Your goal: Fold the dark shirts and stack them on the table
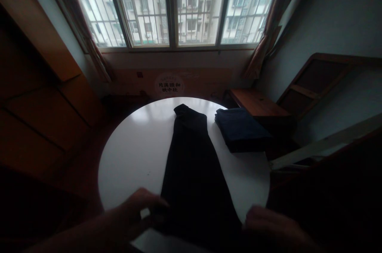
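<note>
- Garment of black cloth (193, 177) is laid flat on a round white table (128, 153), its long axis running from the lower middle of the frame toward the upper middle.
- Near end of the garment is reached by both hands at the bottom of the frame; the left hand (134, 215) is placed nearer, over its left edge.
- Left hand's fingers (152, 200) are curled at that edge, but whether cloth is gripped cannot be told.
- Right hand's fingers (253, 214) are loosely curved just beside the right edge; no hold can be made out in the dimness.
- Folded navy cloth (241, 129) is placed at the table's upper right.
</note>
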`<state>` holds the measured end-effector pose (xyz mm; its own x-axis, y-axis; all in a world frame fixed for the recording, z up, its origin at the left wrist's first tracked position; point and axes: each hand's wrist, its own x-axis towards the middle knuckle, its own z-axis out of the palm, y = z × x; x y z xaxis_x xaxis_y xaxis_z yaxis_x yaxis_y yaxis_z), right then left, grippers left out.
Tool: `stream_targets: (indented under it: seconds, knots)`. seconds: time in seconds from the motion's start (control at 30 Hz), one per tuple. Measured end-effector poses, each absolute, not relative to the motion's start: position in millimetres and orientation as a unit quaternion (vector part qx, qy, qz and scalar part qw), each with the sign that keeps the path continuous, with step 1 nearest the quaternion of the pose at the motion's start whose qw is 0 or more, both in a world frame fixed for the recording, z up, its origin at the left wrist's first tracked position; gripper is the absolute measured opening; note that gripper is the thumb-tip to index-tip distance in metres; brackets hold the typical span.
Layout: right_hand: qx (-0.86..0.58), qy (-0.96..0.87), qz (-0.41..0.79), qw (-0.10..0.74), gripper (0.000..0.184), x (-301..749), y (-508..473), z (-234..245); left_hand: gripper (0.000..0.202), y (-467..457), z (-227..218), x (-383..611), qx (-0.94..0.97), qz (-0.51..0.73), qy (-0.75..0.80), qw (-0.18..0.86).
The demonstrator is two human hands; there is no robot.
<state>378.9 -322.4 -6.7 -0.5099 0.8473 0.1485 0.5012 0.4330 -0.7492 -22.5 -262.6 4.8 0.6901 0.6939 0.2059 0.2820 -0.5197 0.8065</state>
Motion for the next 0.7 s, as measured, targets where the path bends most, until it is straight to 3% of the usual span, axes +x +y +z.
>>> stream_targets:
  seconds: [0.13,0.27,0.4,0.7]
  knots:
    - [-0.497,-0.768,0.224,0.337,0.023,381,-208,24,0.031,-162,16,5,0.709,0.401,0.379,0.44]
    - [-0.536,-0.758,0.195,0.318,0.017,366,-79,47,0.05,-43,7,32,0.602,0.507,0.401,0.469]
    - [-0.595,-0.752,0.145,0.246,0.022,348,11,43,0.045,45,-15,48,0.564,0.542,0.47,0.409]
    - [-0.641,-0.73,0.123,0.203,0.035,336,102,10,0.032,139,-50,63,0.576,0.486,0.572,0.324]
